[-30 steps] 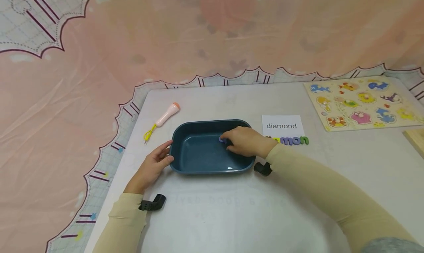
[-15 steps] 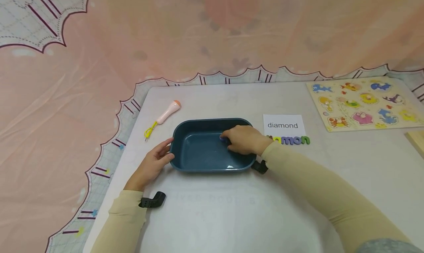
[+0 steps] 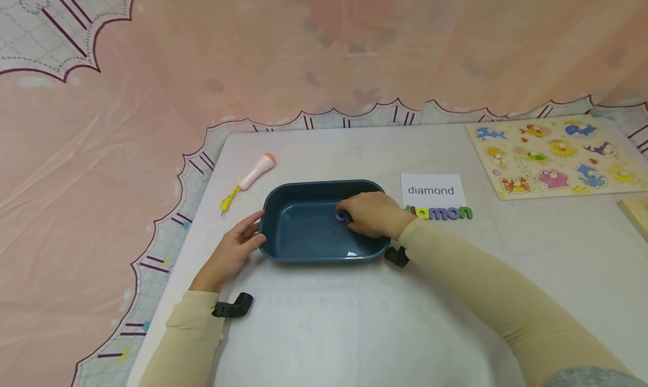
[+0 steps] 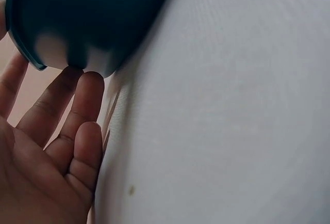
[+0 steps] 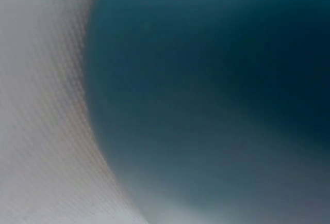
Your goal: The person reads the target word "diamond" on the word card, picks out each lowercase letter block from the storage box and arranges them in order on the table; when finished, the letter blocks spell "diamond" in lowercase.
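A dark teal tub point(image 3: 304, 235) lies lengthwise in front of me. At its left end my left hand point(image 3: 230, 255) rests with thumb and index fingertip at the rim; in the left wrist view its fingertips point(image 4: 88, 87) touch the outer wall. Inside the tub, toward the right, my right hand point(image 3: 373, 214) pinches a small blue-purple letter point(image 3: 341, 215). A round loop of it shows, and my fingers hide the rest. Right of the tub, a row of colourful letters point(image 3: 445, 213) lies below a white card point(image 3: 432, 187) printed "diamond". The right wrist view holds only blurred tub wall.
A pink toy microphone point(image 3: 258, 172) with a yellow cord loop lies behind and left of the tub. An animal puzzle board point(image 3: 531, 151) is at the back right, and a wooden edge point(image 3: 633, 212) shows at far right. All stand on a white table point(image 3: 329, 331).
My right hand has stayed in almost the same place inside the tub, and the letter has shifted slightly in its fingers. My left hand stays at the tub's left end.
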`<state>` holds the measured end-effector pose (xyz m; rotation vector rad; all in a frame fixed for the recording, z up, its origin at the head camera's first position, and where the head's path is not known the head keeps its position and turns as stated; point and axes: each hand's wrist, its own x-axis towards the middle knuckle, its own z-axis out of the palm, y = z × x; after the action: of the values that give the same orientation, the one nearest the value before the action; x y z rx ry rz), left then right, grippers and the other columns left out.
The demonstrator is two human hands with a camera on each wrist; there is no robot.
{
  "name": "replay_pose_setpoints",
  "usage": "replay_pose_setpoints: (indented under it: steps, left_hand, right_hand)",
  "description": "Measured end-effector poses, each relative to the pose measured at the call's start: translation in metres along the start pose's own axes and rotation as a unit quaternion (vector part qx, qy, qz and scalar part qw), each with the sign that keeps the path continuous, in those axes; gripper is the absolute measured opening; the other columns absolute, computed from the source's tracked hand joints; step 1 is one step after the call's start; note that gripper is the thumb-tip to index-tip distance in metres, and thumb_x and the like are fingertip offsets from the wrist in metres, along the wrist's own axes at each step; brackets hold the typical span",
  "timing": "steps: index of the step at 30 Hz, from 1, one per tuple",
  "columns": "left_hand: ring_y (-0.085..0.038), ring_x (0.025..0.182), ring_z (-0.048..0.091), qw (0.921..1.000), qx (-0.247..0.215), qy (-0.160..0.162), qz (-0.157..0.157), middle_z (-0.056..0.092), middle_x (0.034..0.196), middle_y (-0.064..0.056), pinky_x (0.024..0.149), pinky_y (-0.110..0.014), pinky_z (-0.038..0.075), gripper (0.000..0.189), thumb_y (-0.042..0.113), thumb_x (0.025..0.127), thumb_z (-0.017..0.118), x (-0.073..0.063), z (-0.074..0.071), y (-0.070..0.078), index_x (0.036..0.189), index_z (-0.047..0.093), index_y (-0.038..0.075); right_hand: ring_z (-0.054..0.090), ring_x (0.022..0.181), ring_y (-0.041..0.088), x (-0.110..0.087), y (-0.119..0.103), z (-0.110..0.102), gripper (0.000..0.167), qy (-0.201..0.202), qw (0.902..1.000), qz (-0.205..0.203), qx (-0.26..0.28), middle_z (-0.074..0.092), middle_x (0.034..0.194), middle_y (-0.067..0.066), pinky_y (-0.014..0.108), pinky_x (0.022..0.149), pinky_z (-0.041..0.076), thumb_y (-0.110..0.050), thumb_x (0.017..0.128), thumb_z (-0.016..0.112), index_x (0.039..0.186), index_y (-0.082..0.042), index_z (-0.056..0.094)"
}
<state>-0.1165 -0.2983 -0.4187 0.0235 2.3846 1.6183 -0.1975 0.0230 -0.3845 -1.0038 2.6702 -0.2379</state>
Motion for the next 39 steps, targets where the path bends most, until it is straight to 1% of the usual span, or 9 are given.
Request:
replay_pose_setpoints:
  steps: [6, 12, 20, 27, 32, 35, 39]
  left_hand:
    - [-0.040, 0.138, 0.041, 1.0000, 0.001, 0.000, 0.001, 0.040, 0.151, -0.028, 0.110, -0.057, 0.030, 0.062, 0.020, 0.102, 0.060, 0.0018, -0.0004, -0.0011, 0.157, 0.033, 0.010]
    - [-0.041, 0.137, 0.041, 1.0000, 0.003, -0.001, 0.002, 0.040, 0.151, -0.028, 0.110, -0.057, 0.030, 0.063, 0.021, 0.102, 0.060, 0.0026, -0.0016, -0.0027, 0.157, 0.032, 0.010]
    - [-0.040, 0.138, 0.041, 1.0000, -0.006, -0.004, 0.005, 0.039, 0.151, -0.028, 0.110, -0.056, 0.030, 0.063, 0.020, 0.102, 0.059, 0.0026, -0.0011, -0.0022, 0.157, 0.032, 0.009]
    - [-0.041, 0.138, 0.041, 1.0000, -0.004, -0.004, 0.003, 0.039, 0.152, -0.028, 0.110, -0.057, 0.029, 0.062, 0.020, 0.103, 0.059, 0.0026, -0.0007, -0.0025, 0.158, 0.031, 0.009]
    - [-0.041, 0.137, 0.041, 1.0000, -0.007, -0.004, 0.003, 0.039, 0.151, -0.028, 0.110, -0.057, 0.029, 0.063, 0.020, 0.103, 0.059, 0.0031, -0.0001, -0.0033, 0.158, 0.031, 0.009]
    - [-0.041, 0.136, 0.042, 1.0000, -0.007, -0.003, 0.002, 0.039, 0.151, -0.029, 0.110, -0.057, 0.030, 0.063, 0.020, 0.103, 0.059, 0.0031, 0.0004, -0.0032, 0.158, 0.031, 0.009]
    - [-0.041, 0.136, 0.042, 1.0000, -0.005, -0.001, 0.001, 0.039, 0.151, -0.029, 0.110, -0.057, 0.030, 0.063, 0.020, 0.102, 0.060, 0.0029, 0.0008, -0.0027, 0.158, 0.031, 0.009]
  right_hand:
    - [0.062, 0.099, 0.019, 0.0008, -0.0002, 0.0008, 0.034, -0.010, 0.9999, 0.008, -0.011, 0.070, 0.116, -0.001, 0.041, 0.093, 0.051, -0.023, 0.096, 0.067, 0.130, -0.017, 0.067]
    - [0.060, 0.093, 0.018, 0.0010, -0.0007, 0.0003, 0.031, -0.013, 0.9998, 0.006, -0.013, 0.070, 0.111, -0.001, 0.040, 0.090, 0.052, -0.024, 0.096, 0.067, 0.127, -0.017, 0.068]
    - [0.059, 0.084, 0.017, 0.0011, 0.0008, 0.0002, 0.031, -0.020, 0.9998, 0.006, -0.003, 0.072, 0.105, 0.000, 0.038, 0.083, 0.053, -0.023, 0.098, 0.064, 0.128, -0.018, 0.069]
    - [0.062, 0.088, 0.016, -0.0009, 0.0000, -0.0003, 0.031, -0.016, 0.9999, 0.001, -0.006, 0.072, 0.112, 0.002, 0.039, 0.084, 0.054, -0.023, 0.098, 0.063, 0.128, -0.018, 0.069]
    - [0.062, 0.089, 0.017, -0.0017, -0.0002, -0.0015, 0.030, -0.012, 0.9999, -0.002, -0.005, 0.072, 0.110, 0.002, 0.040, 0.085, 0.054, -0.023, 0.098, 0.064, 0.126, -0.017, 0.069]
    - [0.062, 0.094, 0.018, -0.0014, 0.0004, -0.0010, 0.030, -0.005, 1.0000, -0.006, -0.002, 0.071, 0.113, 0.001, 0.040, 0.089, 0.053, -0.023, 0.097, 0.064, 0.125, -0.014, 0.069]
    - [0.062, 0.104, 0.020, -0.0013, 0.0014, 0.0011, 0.032, 0.008, 0.9999, -0.011, 0.001, 0.068, 0.120, 0.002, 0.040, 0.095, 0.050, -0.023, 0.097, 0.065, 0.127, -0.012, 0.068]
